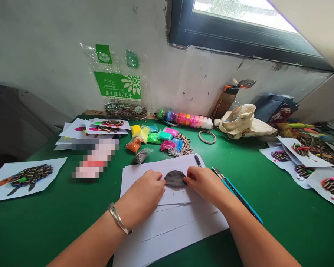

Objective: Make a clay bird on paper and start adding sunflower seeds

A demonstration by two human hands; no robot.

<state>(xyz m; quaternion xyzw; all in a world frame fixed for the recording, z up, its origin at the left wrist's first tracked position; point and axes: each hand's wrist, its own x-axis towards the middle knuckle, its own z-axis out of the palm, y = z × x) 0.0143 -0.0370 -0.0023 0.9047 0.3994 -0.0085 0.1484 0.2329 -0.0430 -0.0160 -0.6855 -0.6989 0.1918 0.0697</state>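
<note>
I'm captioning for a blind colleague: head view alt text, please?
A person's left hand and right hand touch opposite sides of a dark clay-like oval on white paper. Around them on a green table lie colorful clay packets and sunflower-seed pictures.

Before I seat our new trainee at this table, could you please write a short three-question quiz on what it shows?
1. Multiple choice: What colour is the clay oval between the left hand and the right hand?
A) Orange
B) Dark grey
C) Yellow

2. True or false: The silver bracelet is on the left wrist.

3. Comparison: Which lies nearer to the right hand, the black pen or the tape roll?

Key: 1. B; 2. True; 3. The black pen.
</note>
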